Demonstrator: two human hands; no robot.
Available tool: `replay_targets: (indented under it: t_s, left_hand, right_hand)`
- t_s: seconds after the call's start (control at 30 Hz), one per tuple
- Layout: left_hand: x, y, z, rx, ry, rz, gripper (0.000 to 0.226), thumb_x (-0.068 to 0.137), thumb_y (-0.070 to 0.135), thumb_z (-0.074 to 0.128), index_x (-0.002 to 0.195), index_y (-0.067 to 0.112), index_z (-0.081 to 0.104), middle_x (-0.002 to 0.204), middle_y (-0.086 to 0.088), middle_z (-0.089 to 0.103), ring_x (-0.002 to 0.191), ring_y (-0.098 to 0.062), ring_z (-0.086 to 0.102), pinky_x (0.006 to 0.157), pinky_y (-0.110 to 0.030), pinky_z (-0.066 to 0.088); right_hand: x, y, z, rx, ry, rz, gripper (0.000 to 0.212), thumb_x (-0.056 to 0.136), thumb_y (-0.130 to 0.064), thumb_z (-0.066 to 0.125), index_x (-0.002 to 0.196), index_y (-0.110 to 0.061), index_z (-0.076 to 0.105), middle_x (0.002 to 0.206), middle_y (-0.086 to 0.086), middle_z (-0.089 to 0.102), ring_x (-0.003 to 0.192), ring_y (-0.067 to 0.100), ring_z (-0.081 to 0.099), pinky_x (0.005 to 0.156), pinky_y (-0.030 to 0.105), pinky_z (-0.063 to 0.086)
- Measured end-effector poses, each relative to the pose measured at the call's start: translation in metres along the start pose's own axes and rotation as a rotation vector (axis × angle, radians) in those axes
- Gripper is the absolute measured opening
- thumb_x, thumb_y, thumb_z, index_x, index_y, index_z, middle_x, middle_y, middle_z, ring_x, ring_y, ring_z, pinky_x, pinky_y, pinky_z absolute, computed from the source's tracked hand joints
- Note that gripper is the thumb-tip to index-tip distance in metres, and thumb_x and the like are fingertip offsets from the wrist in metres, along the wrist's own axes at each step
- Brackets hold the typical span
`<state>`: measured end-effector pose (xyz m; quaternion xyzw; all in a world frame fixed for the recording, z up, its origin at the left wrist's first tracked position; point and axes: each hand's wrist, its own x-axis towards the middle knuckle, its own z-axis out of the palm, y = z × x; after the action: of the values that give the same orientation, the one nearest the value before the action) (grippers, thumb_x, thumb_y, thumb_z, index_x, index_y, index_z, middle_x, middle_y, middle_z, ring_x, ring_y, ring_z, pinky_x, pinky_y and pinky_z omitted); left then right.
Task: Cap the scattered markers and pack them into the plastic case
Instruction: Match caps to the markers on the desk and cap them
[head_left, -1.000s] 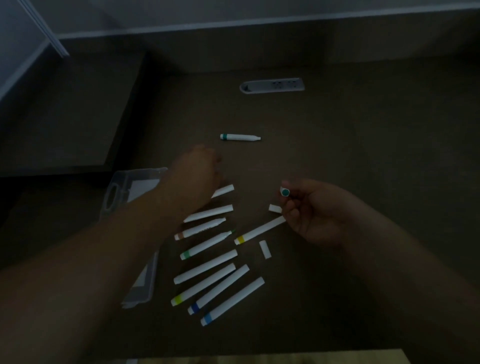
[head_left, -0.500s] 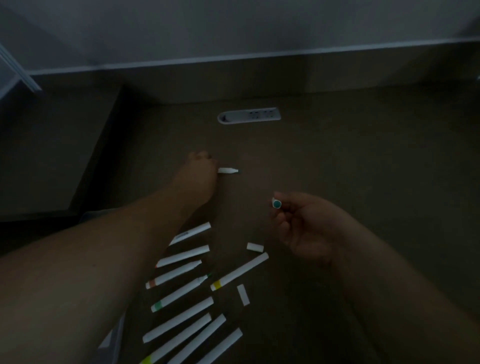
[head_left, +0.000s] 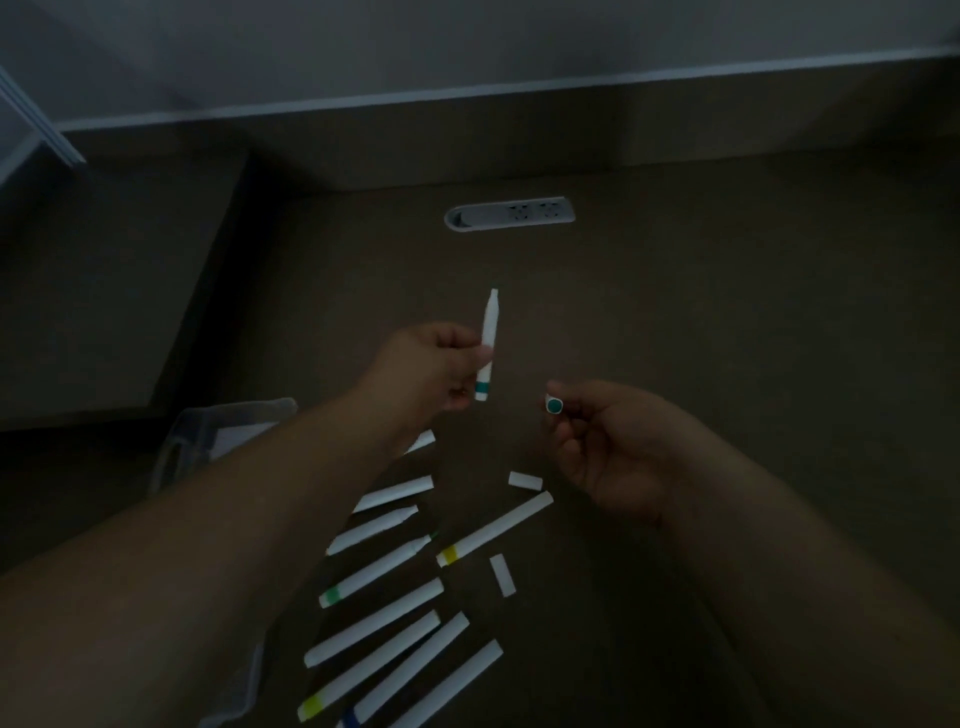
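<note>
My left hand (head_left: 434, 371) pinches an uncapped white marker with a teal band (head_left: 489, 332), held upright above the dark table, tip pointing away. My right hand (head_left: 608, 447) holds a small teal-ended cap (head_left: 554, 404) between thumb and fingers, a short way right of the marker and apart from it. Several white markers (head_left: 382, 569) lie in a slanted row below the hands, and one with a yellow band (head_left: 493, 530) lies beside them. Two loose white caps (head_left: 524, 480) (head_left: 502, 574) rest on the table. The clear plastic case (head_left: 208, 441) sits at the left, mostly hidden by my left forearm.
A grey socket strip (head_left: 509, 213) is set into the table at the back. A raised ledge and wall run along the far edge. A lower dark surface drops off at the left (head_left: 104, 291). The scene is dim.
My left hand reached to the far teal-banded marker, took hold of it and lifted it back toward me, turned upright. My right hand kept holding the teal cap.
</note>
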<state>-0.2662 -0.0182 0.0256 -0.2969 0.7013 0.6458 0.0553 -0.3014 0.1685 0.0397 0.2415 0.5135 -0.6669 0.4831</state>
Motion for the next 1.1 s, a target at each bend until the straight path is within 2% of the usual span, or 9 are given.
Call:
replay_targets:
  t_s: [0.1, 0.23, 0.33, 0.47, 0.57, 0.63, 0.9, 1.0, 1.1]
  left_hand:
    - [-0.019, -0.005, -0.003, -0.122, -0.028, -0.017, 0.02, 0.092, 0.015, 0.062, 0.111, 0.013, 0.067, 0.104, -0.008, 0.07, 0.093, -0.02, 0.065, 0.07, -0.03, 0.052]
    - [-0.039, -0.013, -0.006, -0.248, -0.05, -0.025, 0.017, 0.093, 0.011, 0.059, 0.109, 0.01, 0.065, 0.093, -0.006, 0.071, 0.084, -0.017, 0.067, 0.073, -0.032, 0.053]
    - [-0.047, -0.022, -0.012, -0.273, -0.03, -0.055, 0.018, 0.092, 0.011, 0.061, 0.108, 0.012, 0.065, 0.1, -0.008, 0.072, 0.092, -0.02, 0.069, 0.083, -0.037, 0.056]
    - [-0.057, -0.034, -0.017, -0.266, -0.012, -0.069, 0.018, 0.091, 0.012, 0.061, 0.108, 0.012, 0.065, 0.1, -0.009, 0.071, 0.091, -0.021, 0.068, 0.08, -0.037, 0.055]
    - [-0.062, -0.042, -0.022, -0.252, 0.007, -0.084, 0.017, 0.089, 0.013, 0.063, 0.106, 0.012, 0.066, 0.107, -0.013, 0.07, 0.101, -0.028, 0.068, 0.092, -0.046, 0.054]
    - [-0.064, -0.046, -0.025, -0.252, 0.014, -0.084, 0.016, 0.088, 0.015, 0.065, 0.103, 0.013, 0.068, 0.105, -0.012, 0.071, 0.102, -0.03, 0.068, 0.093, -0.048, 0.054]
    - [-0.073, -0.045, -0.03, -0.236, 0.034, -0.069, 0.017, 0.09, 0.015, 0.063, 0.106, 0.012, 0.066, 0.104, -0.011, 0.071, 0.094, -0.024, 0.07, 0.069, -0.03, 0.054]
    - [-0.078, -0.043, -0.031, -0.206, 0.036, -0.061, 0.016, 0.091, 0.015, 0.062, 0.106, 0.013, 0.066, 0.105, -0.011, 0.071, 0.095, -0.024, 0.069, 0.071, -0.031, 0.054]
    - [-0.084, -0.041, -0.032, -0.09, 0.025, -0.036, 0.013, 0.092, 0.016, 0.061, 0.104, 0.016, 0.068, 0.1, -0.007, 0.072, 0.086, -0.017, 0.068, 0.07, -0.029, 0.052]
  right_hand:
    - [-0.001, 0.004, 0.007, -0.031, 0.0, 0.002, 0.023, 0.085, -0.02, 0.069, 0.104, -0.008, 0.068, 0.074, 0.003, 0.061, 0.058, 0.008, 0.056, 0.045, 0.018, 0.048]
    - [0.0, 0.014, 0.016, -0.066, -0.018, 0.015, 0.022, 0.085, -0.02, 0.069, 0.104, -0.008, 0.068, 0.074, 0.003, 0.06, 0.058, 0.008, 0.055, 0.042, 0.019, 0.047]
    - [0.001, 0.022, 0.022, -0.073, -0.019, 0.032, 0.02, 0.084, -0.019, 0.07, 0.101, -0.009, 0.067, 0.074, 0.003, 0.06, 0.057, 0.009, 0.055, 0.043, 0.019, 0.047]
    - [-0.001, 0.034, 0.029, -0.083, -0.03, 0.049, 0.016, 0.085, -0.019, 0.07, 0.098, -0.009, 0.066, 0.073, 0.003, 0.061, 0.058, 0.009, 0.055, 0.043, 0.02, 0.047]
    - [-0.004, 0.041, 0.035, -0.085, -0.038, 0.045, 0.012, 0.088, -0.017, 0.067, 0.097, -0.009, 0.066, 0.073, 0.004, 0.059, 0.058, 0.009, 0.054, 0.044, 0.018, 0.047]
    - [-0.006, 0.045, 0.038, -0.086, -0.045, 0.049, 0.012, 0.087, -0.016, 0.067, 0.097, -0.009, 0.066, 0.073, 0.004, 0.059, 0.058, 0.009, 0.054, 0.044, 0.017, 0.047]
    - [-0.008, 0.052, 0.045, -0.12, -0.042, 0.061, 0.017, 0.087, -0.017, 0.068, 0.102, -0.008, 0.066, 0.073, 0.004, 0.061, 0.055, 0.009, 0.056, 0.044, 0.018, 0.048]
    - [-0.011, 0.051, 0.045, -0.123, -0.034, 0.055, 0.016, 0.087, -0.017, 0.069, 0.1, -0.008, 0.067, 0.073, 0.005, 0.062, 0.056, 0.009, 0.056, 0.044, 0.019, 0.048]
    - [-0.017, 0.048, 0.044, -0.171, -0.026, -0.03, 0.016, 0.085, -0.015, 0.07, 0.099, -0.008, 0.067, 0.078, 0.006, 0.064, 0.063, 0.012, 0.06, 0.049, 0.021, 0.052]
